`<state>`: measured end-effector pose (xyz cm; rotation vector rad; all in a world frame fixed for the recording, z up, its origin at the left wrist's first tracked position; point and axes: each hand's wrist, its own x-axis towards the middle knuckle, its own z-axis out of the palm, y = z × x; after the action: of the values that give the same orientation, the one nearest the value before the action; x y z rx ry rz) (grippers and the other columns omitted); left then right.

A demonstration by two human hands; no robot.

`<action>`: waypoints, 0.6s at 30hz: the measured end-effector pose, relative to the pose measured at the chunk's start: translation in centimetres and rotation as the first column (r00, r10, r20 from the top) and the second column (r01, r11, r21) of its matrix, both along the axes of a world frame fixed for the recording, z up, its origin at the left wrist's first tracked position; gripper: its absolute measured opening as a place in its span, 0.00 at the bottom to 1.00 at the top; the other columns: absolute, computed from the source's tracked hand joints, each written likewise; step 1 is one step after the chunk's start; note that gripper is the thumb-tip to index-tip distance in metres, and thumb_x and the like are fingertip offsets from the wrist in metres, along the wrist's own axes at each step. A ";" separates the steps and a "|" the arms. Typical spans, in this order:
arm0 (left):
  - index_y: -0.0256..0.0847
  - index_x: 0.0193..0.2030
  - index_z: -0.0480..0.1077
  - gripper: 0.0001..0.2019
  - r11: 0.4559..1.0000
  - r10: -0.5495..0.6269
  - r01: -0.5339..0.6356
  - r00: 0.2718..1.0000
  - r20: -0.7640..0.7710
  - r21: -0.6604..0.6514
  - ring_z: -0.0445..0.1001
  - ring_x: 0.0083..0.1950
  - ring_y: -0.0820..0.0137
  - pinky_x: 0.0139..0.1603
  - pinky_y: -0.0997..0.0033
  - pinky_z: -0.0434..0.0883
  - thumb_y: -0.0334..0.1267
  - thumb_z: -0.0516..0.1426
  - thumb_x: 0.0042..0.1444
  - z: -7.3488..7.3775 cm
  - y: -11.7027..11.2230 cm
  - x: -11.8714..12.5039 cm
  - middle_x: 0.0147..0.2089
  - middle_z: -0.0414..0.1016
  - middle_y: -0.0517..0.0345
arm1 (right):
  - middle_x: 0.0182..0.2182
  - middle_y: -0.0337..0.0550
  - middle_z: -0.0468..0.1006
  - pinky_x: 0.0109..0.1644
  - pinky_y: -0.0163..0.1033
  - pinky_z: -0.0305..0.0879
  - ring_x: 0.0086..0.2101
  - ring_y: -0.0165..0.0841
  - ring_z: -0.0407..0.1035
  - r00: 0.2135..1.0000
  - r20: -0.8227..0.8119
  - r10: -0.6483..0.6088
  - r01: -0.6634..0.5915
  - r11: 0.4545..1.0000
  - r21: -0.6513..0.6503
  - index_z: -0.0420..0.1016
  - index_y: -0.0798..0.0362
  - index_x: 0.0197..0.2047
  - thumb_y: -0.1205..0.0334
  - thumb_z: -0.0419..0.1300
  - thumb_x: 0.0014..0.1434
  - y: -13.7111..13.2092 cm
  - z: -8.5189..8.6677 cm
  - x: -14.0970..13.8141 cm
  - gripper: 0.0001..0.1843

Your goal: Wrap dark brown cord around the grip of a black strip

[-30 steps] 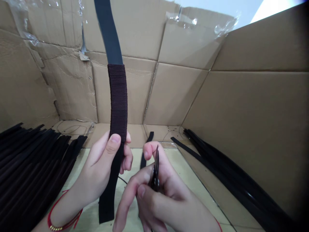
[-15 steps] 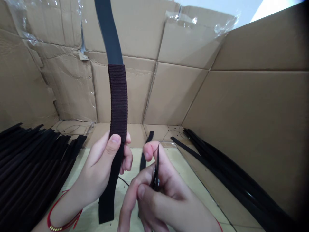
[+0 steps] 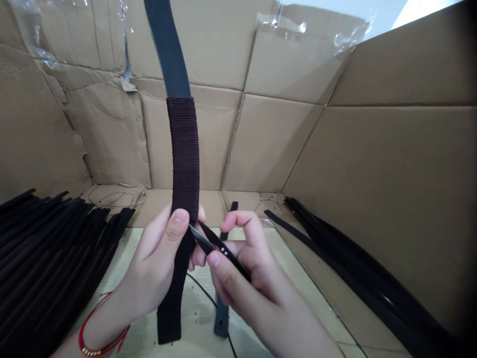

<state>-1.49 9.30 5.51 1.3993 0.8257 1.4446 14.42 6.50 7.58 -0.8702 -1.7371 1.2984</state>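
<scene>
A long black strap (image 3: 170, 313) hangs upright in front of me, its middle part wrapped in dark brown ribbed cord (image 3: 184, 154). My left hand (image 3: 158, 253) grips it at the wrapping's lower end, thumb in front and fingers behind. In my right hand (image 3: 248, 278) are black thread snips (image 3: 219, 247), blades parted, with the tips at the strap's right edge, just below the wrapping and close to my left thumb. My right index finger is bent and raised off the snips. Whether a thread lies between the blades is too small to tell.
Many dark straps (image 3: 55, 268) are piled at the left. Long black strips (image 3: 357, 268) lie along the right. Another dark strip (image 3: 221, 318) and a thin black cord (image 3: 203, 287) rest on the pale tabletop (image 3: 283, 258). Cardboard walls (image 3: 395, 164) enclose the space.
My right hand has turned the snips from pointing up to pointing left and brought their tips to the strap's edge. The left hand and strap have shifted slightly right.
</scene>
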 end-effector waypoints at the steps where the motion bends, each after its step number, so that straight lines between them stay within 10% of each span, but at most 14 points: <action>1: 0.39 0.42 0.68 0.19 1.000 0.005 -0.005 1.000 0.007 -0.011 0.66 0.20 0.75 0.20 0.80 0.65 0.54 0.50 0.64 0.0 0.0 0.0 0.20 0.68 0.62 | 0.31 0.33 0.68 0.26 0.27 0.56 0.24 0.22 0.56 1.000 0.016 -0.022 0.021 1.000 0.010 0.49 0.43 0.49 0.57 0.49 0.71 0.0 -0.2 -0.2 0.09; 18: 0.40 0.41 0.67 0.15 0.996 -0.086 0.085 0.991 0.104 0.012 0.68 0.23 0.77 0.22 0.82 0.67 0.50 0.50 0.66 0.0 0.2 0.3 0.23 0.68 0.63 | 0.27 0.30 0.66 0.19 0.23 0.49 0.18 0.19 0.51 0.989 -0.146 -0.022 0.010 0.996 -0.085 0.47 0.45 0.45 0.57 0.48 0.71 0.4 -1.0 -1.0 0.08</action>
<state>-1.14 9.55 5.51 1.3363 0.6869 1.4433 13.44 6.94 6.62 -0.8131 -1.5678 1.3976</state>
